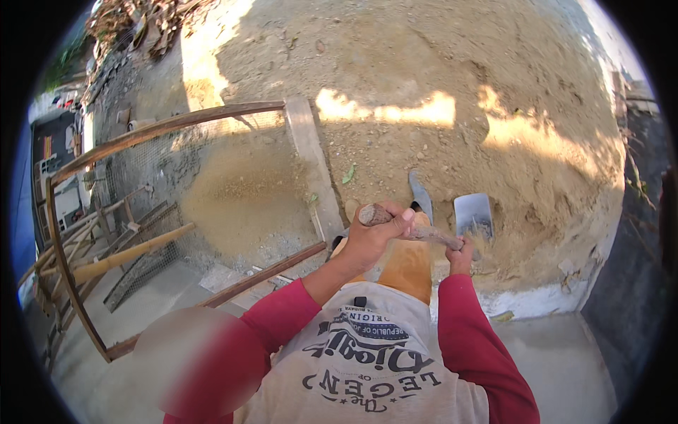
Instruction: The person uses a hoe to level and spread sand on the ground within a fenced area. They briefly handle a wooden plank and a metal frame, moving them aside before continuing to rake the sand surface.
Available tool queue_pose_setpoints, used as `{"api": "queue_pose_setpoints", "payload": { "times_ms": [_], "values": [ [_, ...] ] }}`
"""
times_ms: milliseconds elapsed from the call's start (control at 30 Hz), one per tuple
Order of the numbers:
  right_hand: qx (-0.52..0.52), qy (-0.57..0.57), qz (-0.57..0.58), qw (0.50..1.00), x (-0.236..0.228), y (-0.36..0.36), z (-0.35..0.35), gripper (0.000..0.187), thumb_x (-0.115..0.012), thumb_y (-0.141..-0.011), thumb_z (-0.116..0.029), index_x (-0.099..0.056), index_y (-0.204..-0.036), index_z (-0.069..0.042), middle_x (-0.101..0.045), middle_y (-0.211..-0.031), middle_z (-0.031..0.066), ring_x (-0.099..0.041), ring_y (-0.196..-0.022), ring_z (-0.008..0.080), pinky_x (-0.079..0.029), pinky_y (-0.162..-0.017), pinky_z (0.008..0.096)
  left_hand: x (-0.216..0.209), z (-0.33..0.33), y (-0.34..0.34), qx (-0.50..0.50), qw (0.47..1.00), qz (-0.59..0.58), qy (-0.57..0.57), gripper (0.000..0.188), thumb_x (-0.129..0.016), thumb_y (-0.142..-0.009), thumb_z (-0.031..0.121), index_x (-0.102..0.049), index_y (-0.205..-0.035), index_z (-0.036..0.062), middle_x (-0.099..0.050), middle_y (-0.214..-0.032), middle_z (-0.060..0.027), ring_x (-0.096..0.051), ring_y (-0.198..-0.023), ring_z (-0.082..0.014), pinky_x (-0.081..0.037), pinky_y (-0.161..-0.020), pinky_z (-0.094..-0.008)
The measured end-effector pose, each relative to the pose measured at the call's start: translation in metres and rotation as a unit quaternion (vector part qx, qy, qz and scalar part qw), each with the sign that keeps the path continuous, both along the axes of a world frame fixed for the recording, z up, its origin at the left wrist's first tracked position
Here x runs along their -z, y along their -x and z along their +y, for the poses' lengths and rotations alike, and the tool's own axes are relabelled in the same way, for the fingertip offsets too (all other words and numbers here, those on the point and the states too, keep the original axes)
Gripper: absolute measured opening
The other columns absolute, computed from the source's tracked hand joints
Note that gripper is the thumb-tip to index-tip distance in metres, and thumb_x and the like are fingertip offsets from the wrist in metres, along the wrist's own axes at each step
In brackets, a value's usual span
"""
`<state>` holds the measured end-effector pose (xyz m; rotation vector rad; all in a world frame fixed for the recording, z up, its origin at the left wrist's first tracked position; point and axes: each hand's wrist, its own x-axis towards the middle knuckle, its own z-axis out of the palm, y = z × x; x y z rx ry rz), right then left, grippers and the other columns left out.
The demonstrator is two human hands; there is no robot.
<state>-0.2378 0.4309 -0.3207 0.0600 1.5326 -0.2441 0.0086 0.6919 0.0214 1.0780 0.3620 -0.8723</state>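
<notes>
My left hand [378, 237] is wrapped round the rear end of a shovel's worn wooden handle [426, 234]. Farther along the handle, my right hand [460, 256] grips it close to the blade. The metal shovel blade [472, 212] shows pale and mostly bare against the sand, with some sand around its lower edge. To the left leans a large wooden-framed wire mesh screen [304, 141]. Blurred sand and small grit [247, 191] spread over its mesh.
A broad sand heap [409, 56] fills the far side and right. Bamboo poles [134, 253] stand behind the screen at left. Below lies a grey concrete floor [558, 360], and a dark wall [607, 339] borders the right. Dry leaves [152, 28] are piled far left.
</notes>
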Motion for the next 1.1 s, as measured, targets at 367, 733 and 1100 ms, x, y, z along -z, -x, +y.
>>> {"api": "queue_pose_setpoints", "payload": {
  "times_ms": [367,733,1100],
  "values": [
    [-0.669,0.14,0.311,0.66,-0.045,0.18,0.088,0.022,-0.072,-0.076,-0.019,-0.074,-0.085,0.002,-0.071,-0.074,0.008,-0.068,-0.068,0.0177,-0.052,-0.062,0.0395,0.151,-0.252,0.143,0.299,0.928,0.152,-0.161,0.024,-0.076,-0.09,0.017,-0.061,-0.076,0.005,-0.06,-0.07,-0.0016,-0.055,-0.064,-0.0104,-0.045,-0.06,-0.0301],
    [-0.159,0.343,-0.093,0.921,0.092,-0.078,-0.131,0.02,-0.057,-0.093,-0.021,-0.065,-0.098,-0.004,-0.062,-0.089,0.0065,-0.059,-0.087,0.0152,-0.051,-0.073,0.0333,0.132,-0.382,0.009,0.321,0.932,-0.166,-0.014,0.027,-0.076,-0.09,0.012,-0.058,-0.07,0.0063,-0.055,-0.069,0.0059,-0.045,-0.063,-0.0039,-0.039,-0.063,-0.0214],
    [0.06,0.234,-0.11,0.964,-0.018,-0.013,-0.089,0.018,-0.058,-0.096,-0.026,-0.06,-0.098,-0.009,-0.06,-0.085,0.0049,-0.059,-0.081,0.0174,-0.052,-0.071,0.0346,0.023,-0.323,0.062,0.236,0.915,-0.326,0.026,0.034,-0.081,-0.084,0.024,-0.054,-0.071,0.0079,-0.05,-0.067,-0.0027,-0.049,-0.082,-0.0195,-0.024,-0.106,-0.0416]
  ]
}}
